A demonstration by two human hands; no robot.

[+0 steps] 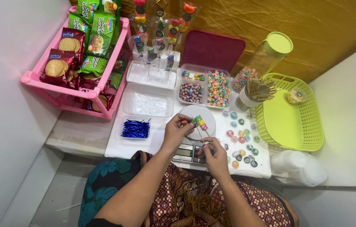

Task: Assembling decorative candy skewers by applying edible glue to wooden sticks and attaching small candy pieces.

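Observation:
My right hand [214, 154] pinches the lower end of a thin wooden skewer [200, 133] that carries small square candies in green, yellow and pink [199, 121] near its top. My left hand [177, 131] holds a small orange candy [183, 122] in its fingertips right beside those threaded pieces. Both hands hover over a small digital kitchen scale [188, 152] with a round white platform.
A divided clear box of coloured candies [205, 88], a tray of blue twist ties [135, 128], an empty clear tray [149, 103], round stickers [241, 138], a cup of skewers [255, 91], a green basket [289, 122], a pink snack rack [83, 50], finished wrapped skewers [157, 29].

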